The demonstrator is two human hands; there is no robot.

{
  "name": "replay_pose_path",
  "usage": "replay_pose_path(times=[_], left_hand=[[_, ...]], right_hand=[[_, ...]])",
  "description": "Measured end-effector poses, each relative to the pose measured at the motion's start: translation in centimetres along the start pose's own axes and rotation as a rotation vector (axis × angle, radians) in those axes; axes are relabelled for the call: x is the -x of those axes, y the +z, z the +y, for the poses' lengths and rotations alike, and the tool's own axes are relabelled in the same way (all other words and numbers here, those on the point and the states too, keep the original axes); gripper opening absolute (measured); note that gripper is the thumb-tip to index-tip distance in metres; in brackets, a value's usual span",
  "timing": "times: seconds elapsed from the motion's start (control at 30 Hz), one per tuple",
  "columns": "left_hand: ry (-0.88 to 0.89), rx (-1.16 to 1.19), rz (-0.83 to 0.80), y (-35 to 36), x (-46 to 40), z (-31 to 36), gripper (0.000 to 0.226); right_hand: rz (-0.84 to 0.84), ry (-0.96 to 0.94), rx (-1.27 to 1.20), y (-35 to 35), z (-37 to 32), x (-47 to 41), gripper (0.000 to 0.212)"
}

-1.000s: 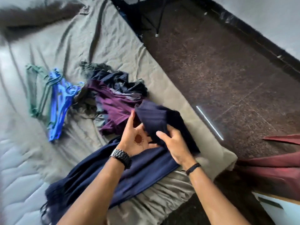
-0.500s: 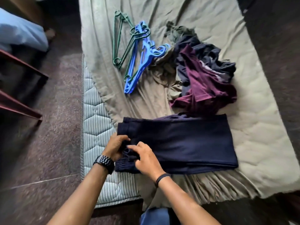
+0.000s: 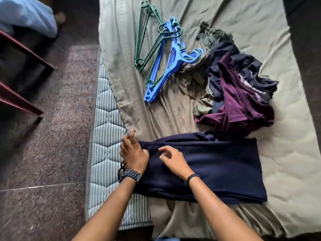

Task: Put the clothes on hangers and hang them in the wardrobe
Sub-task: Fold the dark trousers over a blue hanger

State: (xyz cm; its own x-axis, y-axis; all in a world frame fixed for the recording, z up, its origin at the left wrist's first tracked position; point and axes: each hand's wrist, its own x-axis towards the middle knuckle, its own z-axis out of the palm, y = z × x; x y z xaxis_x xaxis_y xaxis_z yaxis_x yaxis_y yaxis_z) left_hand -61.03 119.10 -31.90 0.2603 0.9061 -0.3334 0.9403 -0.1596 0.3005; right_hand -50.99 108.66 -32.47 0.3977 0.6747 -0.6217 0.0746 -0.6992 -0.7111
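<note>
We have the navy garment [image 3: 208, 167] folded flat near the foot edge of the bed [image 3: 286, 153], long side running across, so it can be draped over a hanger bar in 1 pass. Our left hand [image 3: 133, 155] sits at its left end with fingers loosely curled and lifted; we cannot tell whether they pinch any cloth. Our right hand [image 3: 173, 160] rests on top of the fold, fingers bent and slightly raised, gripping nothing, likely smoothing the layers so they lie even. The blue hangers [image 3: 166, 72] lie tangled with the green hangers [image 3: 147, 42] further up the sheet, well apart from our hands, so a hanger has yet to be fetched. The pile of clothes [image 3: 239, 87], maroon and dark pieces heaped together, lies just beyond the folded garment, its maroon edge touching it.
</note>
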Motion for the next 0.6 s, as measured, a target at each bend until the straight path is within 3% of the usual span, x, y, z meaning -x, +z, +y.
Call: replay_pose_path(times=[0.17, 0.3, 0.43, 0.6], left_hand=[[0.213, 0.232, -0.071, 0.0, -6.6, 5.0, 0.055], [0.341, 0.194, -0.081, 0.0, -12.8, 8.6, 0.048], [0.321, 0.145, -0.029, 0.2, -18.0, 10.9, 0.054], [0.283, 0.078, -0.209, 1.3, -22.3, 11.2, 0.047]], right_hand=[[0.061, 0.013, 0.032, -6.9, -3.5, -8.2, 0.026], [0.142, -0.038, -0.025, -11.0, -7.5, -13.9, 0.029], [0.158, -0.1, -0.091, -12.4, -10.2, -18.5, 0.043], [0.19, -0.131, 0.038, -11.6, -11.8, -22.6, 0.054]])
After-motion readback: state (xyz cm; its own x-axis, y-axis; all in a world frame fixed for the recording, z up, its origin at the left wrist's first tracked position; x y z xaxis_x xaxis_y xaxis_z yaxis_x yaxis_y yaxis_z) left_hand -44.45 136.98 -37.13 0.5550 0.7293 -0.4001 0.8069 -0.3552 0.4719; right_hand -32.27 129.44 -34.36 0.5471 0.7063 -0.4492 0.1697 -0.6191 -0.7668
